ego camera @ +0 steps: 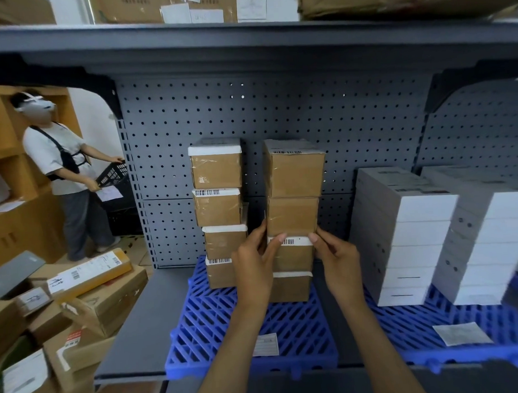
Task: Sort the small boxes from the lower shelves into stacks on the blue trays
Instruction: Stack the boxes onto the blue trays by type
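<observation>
Two stacks of small brown cardboard boxes stand on a blue slatted tray (299, 331) on the grey shelf. The left stack (218, 210) holds several boxes with white barcode labels. The right stack (293, 194) is a little taller. My left hand (256, 263) grips the left side of a labelled box (294, 254) low in the right stack, thumb on its front. My right hand (334, 260) pinches the same box from its right side. Two boxes rest on top of the held one and one box lies below it.
Two stacks of white flat boxes (416, 234) sit on a second blue tray (436, 334) at the right, near paper slips (462, 333). Loose cardboard parcels (87, 296) pile up at the lower left. A person (63, 172) with a black basket stands at the far left. A shelf (245, 45) runs overhead.
</observation>
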